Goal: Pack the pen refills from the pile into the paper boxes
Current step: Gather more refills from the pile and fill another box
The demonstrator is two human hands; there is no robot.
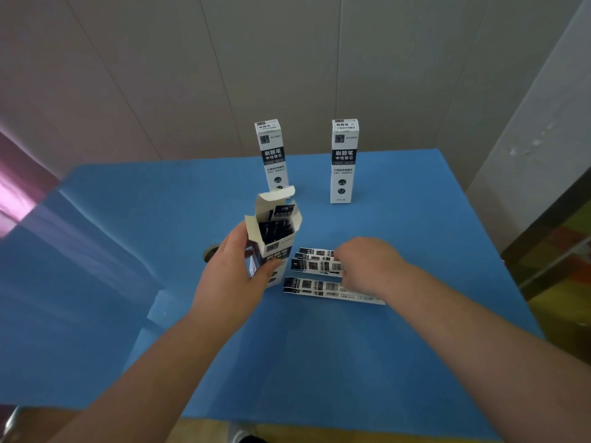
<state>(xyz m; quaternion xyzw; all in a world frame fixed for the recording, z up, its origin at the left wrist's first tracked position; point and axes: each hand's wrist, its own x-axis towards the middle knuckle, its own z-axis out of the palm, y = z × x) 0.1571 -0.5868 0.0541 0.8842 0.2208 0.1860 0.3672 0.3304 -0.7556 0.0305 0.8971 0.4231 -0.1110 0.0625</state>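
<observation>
My left hand (233, 270) grips an open paper box (275, 238) standing upright on the blue table (319, 346). The box's top flaps are up, and dark pen refills show inside it. To the right of the box lies a small pile of black-and-white wrapped pen refills (319, 276), flat on the table. My right hand (367, 263) rests over the pile's right part with fingers curled on the refills; whether it holds one is hidden. Two closed paper boxes stand upright farther back, one at the left (271, 155) and one at the right (344, 161).
A round hole (211, 252) in the table shows just left of my left hand. A wall runs behind the table's far edge. The table's right edge drops toward a patterned floor (563, 266).
</observation>
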